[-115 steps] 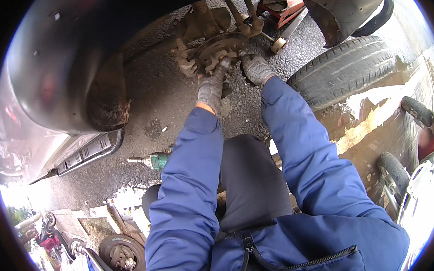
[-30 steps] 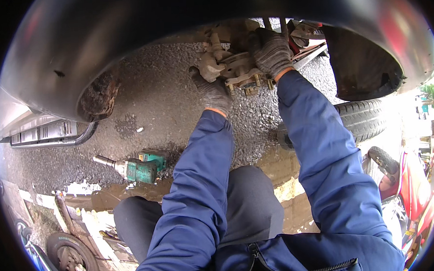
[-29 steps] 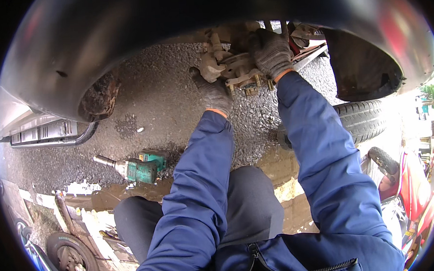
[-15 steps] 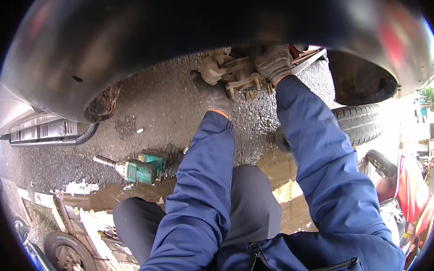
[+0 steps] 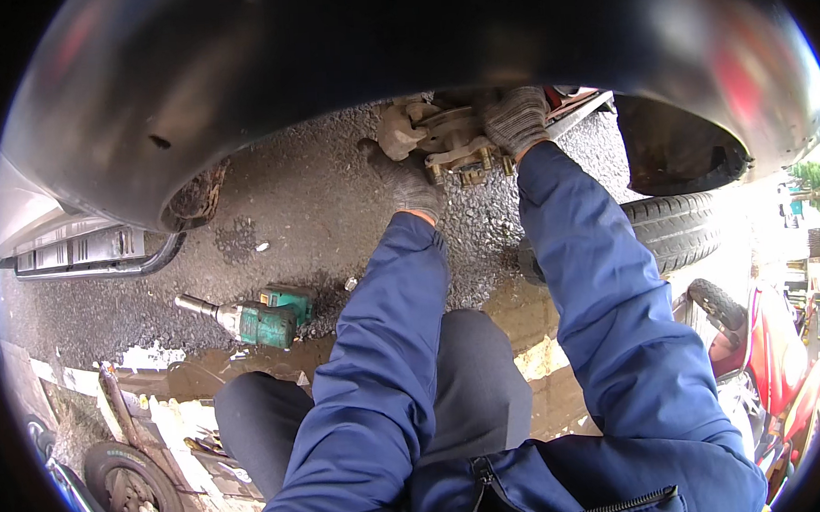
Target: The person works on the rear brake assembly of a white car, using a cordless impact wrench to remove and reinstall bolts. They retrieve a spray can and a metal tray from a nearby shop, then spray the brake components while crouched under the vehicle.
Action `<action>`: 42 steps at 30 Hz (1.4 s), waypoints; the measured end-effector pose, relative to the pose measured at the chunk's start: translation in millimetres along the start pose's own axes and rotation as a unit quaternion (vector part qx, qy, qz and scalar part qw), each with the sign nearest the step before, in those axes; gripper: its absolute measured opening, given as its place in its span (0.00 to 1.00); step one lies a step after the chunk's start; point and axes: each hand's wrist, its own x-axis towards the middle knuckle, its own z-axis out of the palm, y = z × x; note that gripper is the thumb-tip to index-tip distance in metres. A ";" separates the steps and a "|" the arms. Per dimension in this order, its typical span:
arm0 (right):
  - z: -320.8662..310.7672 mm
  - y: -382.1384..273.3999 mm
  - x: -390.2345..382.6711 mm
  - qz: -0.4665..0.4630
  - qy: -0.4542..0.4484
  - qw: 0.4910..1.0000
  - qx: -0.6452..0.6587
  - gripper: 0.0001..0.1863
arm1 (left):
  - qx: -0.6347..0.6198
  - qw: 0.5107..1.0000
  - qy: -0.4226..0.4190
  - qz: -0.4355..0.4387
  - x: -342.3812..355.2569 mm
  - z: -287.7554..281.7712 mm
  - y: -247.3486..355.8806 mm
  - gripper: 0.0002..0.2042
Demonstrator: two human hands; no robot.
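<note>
A rusty brake hub [image 5: 459,133] with exposed wheel studs sits under the dark, glossy wheel arch [image 5: 399,43]. My left hand [image 5: 404,182], in a grey knit glove, is closed against the lower left of the pale, grimy brake caliper [image 5: 396,136], its fingers partly behind it. My right hand [image 5: 516,121], gloved alike, is curled at the upper right of the hub; its fingertips are hidden in shadow under the arch, so what they grip is unclear. A green impact wrench [image 5: 265,317] with a long socket lies on the asphalt, left of my left forearm.
A loose tyre [image 5: 670,235] lies right of my right forearm. A spare wheel [image 5: 126,493] is at lower left. Red scooters [image 5: 772,357] stand at right. A side step [image 5: 94,249] runs along the left. Under the arch, red and metal equipment [image 5: 576,104] shows behind the hub.
Since the oldest frame my hands moved apart to either side of the hub. Over the last second the arch drops in view, covering more of the brake's top, and my right hand appears lower.
</note>
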 end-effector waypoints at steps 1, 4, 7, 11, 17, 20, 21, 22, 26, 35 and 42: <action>0.2 0.3 1.7 0.001 -0.005 1.000 -0.001 0.22 | 0.049 0.998 0.006 0.026 1.4 -1.6 -4.8 0.40; 3.6 1.1 5.4 -0.029 0.019 0.999 -0.026 0.22 | 0.064 0.997 0.025 0.047 -0.5 0.2 -9.0 0.41; 8.1 2.7 3.9 -0.056 0.078 0.994 -0.060 0.22 | 0.012 0.999 0.036 0.006 -10.5 11.4 -0.3 0.41; 13.1 7.0 0.2 -0.019 0.047 0.999 0.005 0.22 | -0.042 0.998 -0.050 -0.026 -31.8 26.1 18.9 0.40; 24.3 20.8 5.4 -0.093 0.078 0.992 0.039 0.20 | 0.142 0.977 -0.157 0.040 -66.6 33.4 22.9 0.28; 28.0 29.0 6.7 -0.102 0.059 0.992 0.041 0.20 | 0.229 0.961 -0.155 -0.023 -64.8 30.6 30.9 0.31; 28.1 30.7 6.9 -0.090 0.047 0.993 0.054 0.21 | 0.203 0.963 -0.177 -0.017 -63.2 29.5 33.1 0.30; 27.4 32.2 6.2 -0.078 0.034 0.994 0.067 0.21 | 0.237 0.952 -0.190 -0.028 -60.1 28.1 36.8 0.28; 22.4 27.7 -0.1 -0.058 0.042 0.979 0.191 0.23 | 0.298 0.930 -0.208 -0.044 -53.7 24.5 43.4 0.25; -0.2 20.4 -10.5 -0.107 -0.079 0.982 0.134 0.26 | 0.255 0.943 -0.139 -0.165 -37.4 22.3 46.4 0.27; 4.1 24.5 -5.0 -0.133 -0.095 0.980 0.112 0.23 | 0.344 0.908 -0.235 -0.051 -38.6 13.2 41.9 0.26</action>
